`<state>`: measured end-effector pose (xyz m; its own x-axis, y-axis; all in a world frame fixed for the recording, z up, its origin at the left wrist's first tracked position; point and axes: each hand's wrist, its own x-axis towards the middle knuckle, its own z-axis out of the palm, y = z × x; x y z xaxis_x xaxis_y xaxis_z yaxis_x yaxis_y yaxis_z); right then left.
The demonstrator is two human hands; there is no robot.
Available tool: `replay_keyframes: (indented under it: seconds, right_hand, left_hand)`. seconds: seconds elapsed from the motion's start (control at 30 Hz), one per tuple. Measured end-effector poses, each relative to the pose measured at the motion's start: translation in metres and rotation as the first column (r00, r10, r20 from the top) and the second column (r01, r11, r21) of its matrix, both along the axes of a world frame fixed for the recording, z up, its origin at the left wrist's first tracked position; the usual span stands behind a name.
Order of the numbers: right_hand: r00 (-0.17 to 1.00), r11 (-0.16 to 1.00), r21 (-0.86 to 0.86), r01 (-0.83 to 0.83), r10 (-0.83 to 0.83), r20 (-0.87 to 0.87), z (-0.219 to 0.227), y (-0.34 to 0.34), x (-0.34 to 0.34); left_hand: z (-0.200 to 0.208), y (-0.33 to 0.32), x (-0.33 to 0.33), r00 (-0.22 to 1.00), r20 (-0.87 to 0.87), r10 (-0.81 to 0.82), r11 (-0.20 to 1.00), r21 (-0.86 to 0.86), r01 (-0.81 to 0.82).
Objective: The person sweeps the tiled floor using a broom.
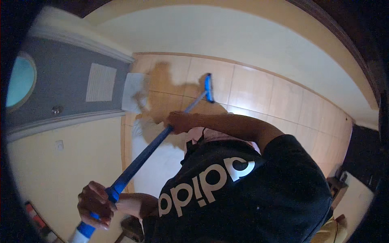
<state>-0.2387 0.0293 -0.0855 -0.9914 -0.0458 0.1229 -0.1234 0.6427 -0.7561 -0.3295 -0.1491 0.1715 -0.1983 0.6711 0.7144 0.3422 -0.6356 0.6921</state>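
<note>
A long blue pole [142, 156] runs slantwise from the lower left toward the middle of the floor. At its far end a narrow blue crosspiece with dark ends [209, 88] appears to rest on the tiles; whether it is a squeegee, brush or mop head I cannot tell. My left hand [95, 204] is wrapped round the pole close to its upper end, where a white section shows below the blue. Farther down, my right hand [178, 122] grips the same pole, its forearm reaching across in front of my black shirt.
Glossy beige tiles [253, 87] meet a pale wall [243, 34] ahead. To the left stands a grey door [69, 77] with a louvred vent and round knob. White mats [154, 170] lie by the doorway. Dark furniture [366, 150] stands at the right.
</note>
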Motion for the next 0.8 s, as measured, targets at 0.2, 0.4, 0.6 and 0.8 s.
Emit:
replay_keyframes:
  seconds: [0.2,0.4,0.6,0.8]
  right_hand:
    - [0.933,0.977,-0.194,-0.089,0.014,-0.36,-0.014,-0.024,-0.142]
    - [0.97,0.987,-0.118,0.113,-0.135,-0.201,-0.027,-0.036,-0.169]
    - [0.98,0.971,-0.138,0.197,-0.195,0.031,-0.054,0.004,-0.124]
    - [0.965,0.964,-0.049,0.262,-0.26,0.043,-0.023,0.018,-0.174]
  left_hand:
    - [0.026,0.006,-0.035,0.97,-0.23,-0.076,0.976,-0.215,0.026]
    - [0.003,-0.012,-0.102,0.975,-0.124,-0.185,0.963,-0.219,0.155]
    - [-0.041,0.03,-0.144,0.898,0.405,-0.171,0.984,0.031,0.174]
    - [-0.015,0.065,-0.201,0.918,0.393,-0.056,0.983,0.185,-0.019]
